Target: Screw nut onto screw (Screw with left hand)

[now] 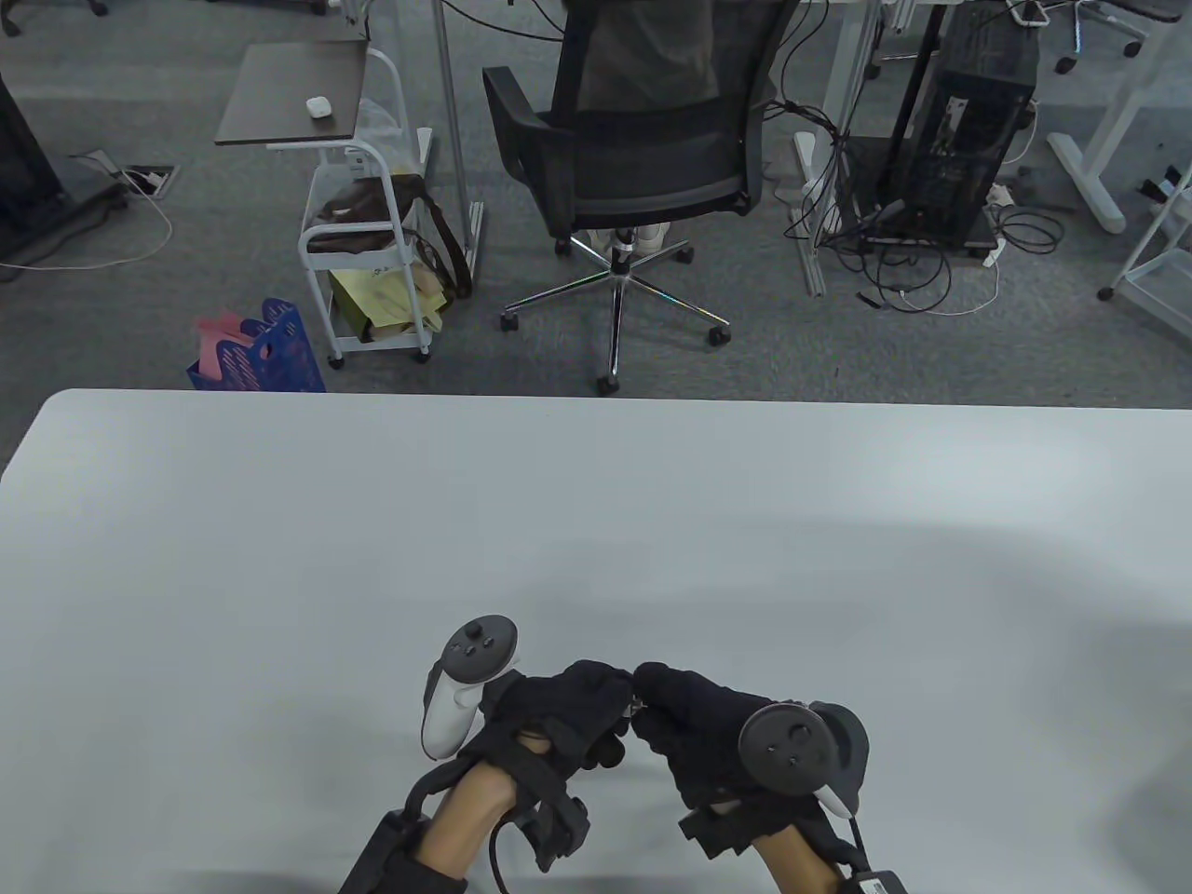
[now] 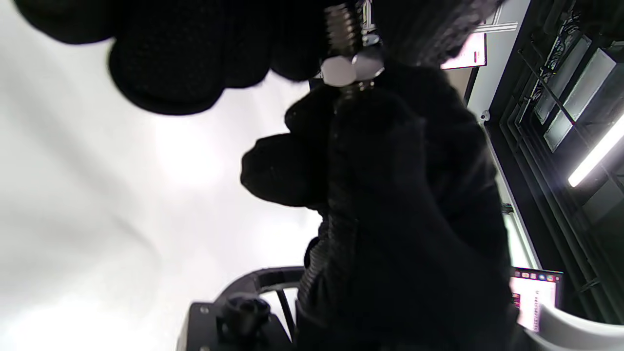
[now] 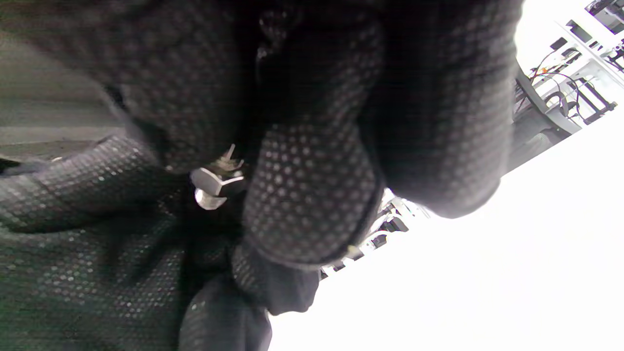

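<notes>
Two black-gloved hands are meeting fingertip to fingertip above the pale grey worktop [image 1: 279,559], at its 6 o'clock edge. The left hand [image 1: 559,717] is curling its fingers round a threaded silver metal screw [image 2: 341,24]; the right hand [image 1: 698,736], at 3 o'clock of it, is pinching the end beyond the silver hexagonal metal nut [image 2: 351,68], which is sitting on the thread between both hands.
</notes>
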